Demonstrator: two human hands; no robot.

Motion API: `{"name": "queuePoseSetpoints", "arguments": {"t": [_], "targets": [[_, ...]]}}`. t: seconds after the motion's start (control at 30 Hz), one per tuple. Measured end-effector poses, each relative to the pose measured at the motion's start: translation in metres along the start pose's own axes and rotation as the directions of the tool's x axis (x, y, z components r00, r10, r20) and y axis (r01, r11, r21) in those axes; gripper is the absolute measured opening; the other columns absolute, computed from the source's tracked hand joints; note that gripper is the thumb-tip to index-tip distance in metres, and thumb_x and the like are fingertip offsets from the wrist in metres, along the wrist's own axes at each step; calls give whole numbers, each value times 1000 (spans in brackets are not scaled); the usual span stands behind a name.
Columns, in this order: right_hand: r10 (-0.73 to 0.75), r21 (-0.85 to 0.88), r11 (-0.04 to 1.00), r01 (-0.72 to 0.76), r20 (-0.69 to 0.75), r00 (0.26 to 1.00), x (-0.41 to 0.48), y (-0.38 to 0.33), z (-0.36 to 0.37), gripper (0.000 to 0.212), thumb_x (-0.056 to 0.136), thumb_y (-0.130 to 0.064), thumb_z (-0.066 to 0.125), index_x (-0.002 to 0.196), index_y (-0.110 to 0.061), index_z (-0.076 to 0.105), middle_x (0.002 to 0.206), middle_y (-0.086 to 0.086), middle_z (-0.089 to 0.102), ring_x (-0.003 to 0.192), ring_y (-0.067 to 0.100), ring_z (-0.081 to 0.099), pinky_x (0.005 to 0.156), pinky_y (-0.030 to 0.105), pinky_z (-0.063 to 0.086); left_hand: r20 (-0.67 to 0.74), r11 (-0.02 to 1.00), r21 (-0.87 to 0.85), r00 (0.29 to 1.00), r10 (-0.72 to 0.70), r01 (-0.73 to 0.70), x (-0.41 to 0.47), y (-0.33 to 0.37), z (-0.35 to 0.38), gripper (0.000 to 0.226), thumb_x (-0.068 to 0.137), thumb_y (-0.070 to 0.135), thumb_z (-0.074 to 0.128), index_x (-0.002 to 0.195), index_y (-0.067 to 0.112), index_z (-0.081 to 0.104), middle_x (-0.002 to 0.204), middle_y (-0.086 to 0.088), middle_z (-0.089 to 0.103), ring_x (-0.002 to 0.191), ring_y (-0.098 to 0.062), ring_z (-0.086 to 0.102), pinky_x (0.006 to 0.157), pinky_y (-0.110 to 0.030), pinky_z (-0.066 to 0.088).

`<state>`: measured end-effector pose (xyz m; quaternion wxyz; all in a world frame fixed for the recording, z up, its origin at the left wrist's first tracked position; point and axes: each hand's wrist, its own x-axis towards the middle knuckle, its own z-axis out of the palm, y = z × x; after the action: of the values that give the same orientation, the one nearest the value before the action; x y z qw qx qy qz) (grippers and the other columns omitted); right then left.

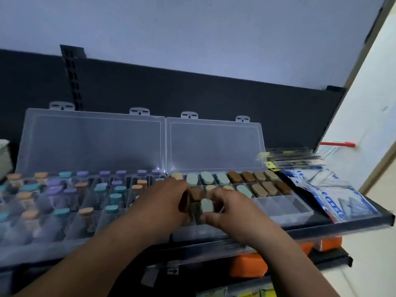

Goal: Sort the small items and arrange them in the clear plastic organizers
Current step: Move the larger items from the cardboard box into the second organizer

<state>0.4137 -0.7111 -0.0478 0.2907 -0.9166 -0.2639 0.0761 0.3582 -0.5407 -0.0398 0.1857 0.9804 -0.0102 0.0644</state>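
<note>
Left organizer (90,142) clear, its vial caps (65,174) a mix of purple, teal and orange. Right organizer (214,144) also clear, its oval caps (235,176) tan, pale green and brown, in runs. Pale green-capped vial (206,205) plain, no print. Shelf (364,219) black. Back panel (214,93) dark charcoal. Packets (334,194) white with blue print. Pen (337,144) red. Blocks (248,264) underneath orange. Wall (192,28) pale bluish-white.

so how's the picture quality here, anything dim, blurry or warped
Head view: dim, bluish light; left organizer blurred and smeared, right organizer sharper; faint sheen on the open lids; wide-angle lens skews the shelf edge; right hand pinching the green-capped vial looks soft.
</note>
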Motion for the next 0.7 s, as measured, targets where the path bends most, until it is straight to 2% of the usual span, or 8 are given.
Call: {"name": "queuePoseSetpoints", "arguments": {"t": [0.07, 0.13, 0.23, 0.3, 0.4, 0.5, 0.6, 0.7], "targets": [[-29, -46, 999, 29, -1, 1000, 3, 2, 3, 31, 82, -39, 71, 110, -34, 59, 82, -17, 51, 80, 2, 53, 68, 20, 42, -17, 998, 55, 999, -36, 37, -2, 0, 2, 21, 75, 31, 70, 92, 29, 57, 94, 9, 54, 85, -11, 52, 75, -31, 48], [-70, -94, 993, 70, -1, 998, 6, 2, 4, 40, 83, -39, 71, 121, -33, 58, 80, -18, 47, 79, 2, 50, 66, 16, 38, -7, 996, 74, 999, -53, 53, -3, 1, 3, 21, 75, 29, 71, 93, 28, 60, 93, 8, 56, 85, -11, 53, 71, -28, 48], [-129, -134, 982, 132, 28, 991, 8, 0, 3, 34, 83, -36, 70, 116, -35, 60, 85, -16, 49, 82, 6, 50, 68, 20, 37, -5, 993, 111, 999, -45, 45, -3, 7, 6, 17, 75, 26, 69, 92, 26, 64, 90, 7, 60, 83, -12, 57, 60, -23, 38], [-142, -153, 977, 149, 54, 988, 11, 0, 2, 28, 82, -34, 70, 109, -36, 61, 86, -15, 52, 84, 9, 52, 70, 23, 39, 11, 990, 138, 999, -40, 38, -2, 10, 6, 19, 77, 26, 67, 95, 27, 64, 95, 5, 63, 89, -15, 59, 64, -24, 35], [-142, -184, 970, 160, 107, 984, 13, 1, 0, 31, 81, -34, 71, 111, -35, 61, 99, -9, 61, 92, 12, 57, 76, 25, 43, 35, 989, 144, 999, -28, 22, -2, 16, 4, 19, 80, 24, 65, 98, 29, 63, 101, 3, 64, 95, -17, 59, 67, -23, 34], [-151, -184, 968, 171, 119, 981, 13, 4, -2, 34, 80, -35, 72, 112, -35, 62, 107, -7, 64, 98, 13, 59, 77, 24, 43, 32, 992, 117, 998, -56, 52, -2, 15, 6, 24, 81, 22, 63, 104, 26, 64, 106, 2, 64, 97, -17, 59, 71, -24, 40], [-144, -225, 960, 164, 103, 984, 12, 5, -3, 32, 80, -39, 70, 110, -32, 62, 99, -7, 62, 92, 13, 57, 73, 25, 41, -7, 989, 115, 996, -90, 90, -6, 12, 9, 27, 79, 22, 62, 105, 24, 66, 105, 0, 64, 97, -20, 61, 79, -29, 50], [-161, -275, 948, 162, 27, 987, 9, -3, -4, 32, 83, -43, 66, 109, -26, 59, 101, -3, 60, 93, 17, 57, 74, 28, 44, -49, 984, 137, 993, -110, 115, -15, 9, 8, 29, 79, 27, 65, 107, 23, 64, 107, 0, 60, 100, -20, 57, 83, -34, 49]]}}
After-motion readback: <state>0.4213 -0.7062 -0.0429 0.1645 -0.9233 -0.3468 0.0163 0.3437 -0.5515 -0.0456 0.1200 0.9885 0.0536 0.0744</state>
